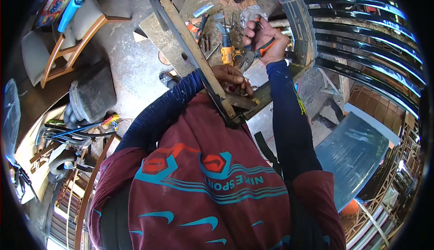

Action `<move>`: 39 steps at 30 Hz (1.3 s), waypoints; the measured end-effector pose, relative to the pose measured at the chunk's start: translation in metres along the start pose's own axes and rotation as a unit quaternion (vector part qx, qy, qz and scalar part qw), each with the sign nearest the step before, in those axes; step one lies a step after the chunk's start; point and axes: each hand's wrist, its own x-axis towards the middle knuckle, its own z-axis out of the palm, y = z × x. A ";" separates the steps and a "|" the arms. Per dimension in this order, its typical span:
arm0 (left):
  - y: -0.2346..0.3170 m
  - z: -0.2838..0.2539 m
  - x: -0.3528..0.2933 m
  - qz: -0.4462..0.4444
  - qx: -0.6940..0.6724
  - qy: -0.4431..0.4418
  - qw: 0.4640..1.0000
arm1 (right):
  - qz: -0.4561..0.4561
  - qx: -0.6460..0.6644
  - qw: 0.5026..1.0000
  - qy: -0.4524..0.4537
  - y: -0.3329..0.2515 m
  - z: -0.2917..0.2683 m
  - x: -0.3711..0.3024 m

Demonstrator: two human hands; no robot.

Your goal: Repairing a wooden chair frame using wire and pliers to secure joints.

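My right hand (278, 44) is wrapped round a pair of pliers (266, 48) with orange and black handles. The metal jaws point down and left, close to my left hand (228, 74). That hand reaches in past the pale wooden strip of a dark chair-like frame (199, 55), its fingers pinched together low inside the frame. What they hold is too small to make out. The frame leans against my front, and its black glossy slats (357, 21) stretch off to the right. Behind the pliers, a yellow cordless drill (227, 53) lies on a board.
Several hand tools, one a red-and-black tool (202, 24), lie on the worn board (169, 40) with wood shavings. A padded chair (83, 40) stands far left, near a dark grey container (92, 89). At right is a bluish translucent panel (352, 153). Tubes and a small tyre (61, 162) lie lower left.
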 end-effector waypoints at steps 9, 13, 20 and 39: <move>0.007 0.013 0.015 0.109 -0.173 -0.007 0.979 | 0.018 0.126 0.983 -0.129 0.015 -0.026 0.010; 0.006 -0.007 0.026 0.061 -0.229 0.079 0.968 | 0.020 0.092 0.991 -0.095 0.013 -0.022 0.008; 0.010 -0.017 0.040 0.115 -0.201 -0.028 0.972 | 0.007 0.073 0.991 -0.114 0.009 -0.016 0.009; 0.017 0.007 0.037 0.078 -0.296 0.043 0.951 | 0.085 -0.839 0.429 0.325 0.005 0.083 0.017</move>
